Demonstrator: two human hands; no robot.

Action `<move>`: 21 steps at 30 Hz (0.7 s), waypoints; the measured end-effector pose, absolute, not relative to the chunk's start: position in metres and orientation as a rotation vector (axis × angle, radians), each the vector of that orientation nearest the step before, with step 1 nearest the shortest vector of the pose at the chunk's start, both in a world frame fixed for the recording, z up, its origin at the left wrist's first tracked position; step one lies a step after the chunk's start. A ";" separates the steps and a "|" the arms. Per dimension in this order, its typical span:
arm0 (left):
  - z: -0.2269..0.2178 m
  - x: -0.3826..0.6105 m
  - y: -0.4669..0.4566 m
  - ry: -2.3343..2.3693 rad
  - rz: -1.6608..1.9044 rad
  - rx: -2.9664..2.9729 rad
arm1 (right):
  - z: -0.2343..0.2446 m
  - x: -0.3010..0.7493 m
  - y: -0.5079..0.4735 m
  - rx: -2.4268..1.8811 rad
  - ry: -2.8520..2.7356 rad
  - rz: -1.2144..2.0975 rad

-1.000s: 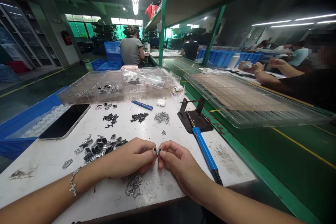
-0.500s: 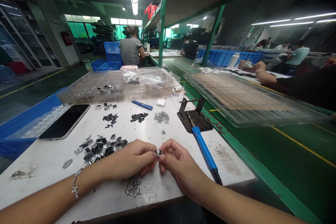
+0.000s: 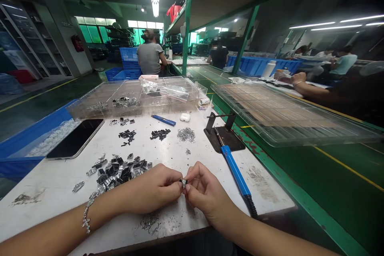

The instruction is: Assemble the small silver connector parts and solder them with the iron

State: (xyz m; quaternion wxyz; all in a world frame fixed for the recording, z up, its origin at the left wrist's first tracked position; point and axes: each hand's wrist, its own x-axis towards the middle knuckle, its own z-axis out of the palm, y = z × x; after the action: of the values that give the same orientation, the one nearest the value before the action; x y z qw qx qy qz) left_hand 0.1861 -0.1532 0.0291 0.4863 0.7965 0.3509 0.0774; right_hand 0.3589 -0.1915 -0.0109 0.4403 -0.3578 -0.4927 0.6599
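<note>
Shiny metal clip (image 3: pixel 183 182), scuffed matt tabletop (image 3: pixel 210 156)

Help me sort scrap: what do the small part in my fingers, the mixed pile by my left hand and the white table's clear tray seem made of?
Small part, pinched between left hand and right hand: likely metal, glinting silvery, though tiny.
Mixed pile: shiny silver ones probably metal; glossy black ones perhaps plastic or coated.
Clear tray: transparent plastic, seemingly; contents show through.

Left hand (image 3: pixel 153 190), right hand (image 3: pixel 204 192): forearms converging from below, knuckles up, fingers curled, fingertips pinched together, seemingly touching.
</note>
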 end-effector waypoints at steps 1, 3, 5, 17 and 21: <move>0.029 0.187 -0.153 0.855 0.192 1.954 | -0.011 0.359 -0.192 -0.877 -1.228 1.642; 0.030 0.187 -0.153 0.861 0.198 1.978 | -0.010 0.359 -0.193 -0.859 -1.244 1.640; 0.030 0.188 -0.153 0.869 0.203 1.988 | -0.009 0.359 -0.193 -0.851 -1.254 1.627; 0.025 0.187 -0.147 0.686 0.276 1.265 | -0.012 0.359 -0.190 -0.842 -1.201 1.622; 0.019 0.185 -0.143 0.573 0.279 1.051 | -0.012 0.358 -0.190 -0.786 -1.181 1.653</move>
State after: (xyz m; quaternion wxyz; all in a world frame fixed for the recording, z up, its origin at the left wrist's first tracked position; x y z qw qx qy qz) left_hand 0.1853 -0.1430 0.0192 0.8169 0.4930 0.2690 0.1310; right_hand 0.3583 -0.1905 -0.0119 0.4633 -0.3196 -0.4806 0.6724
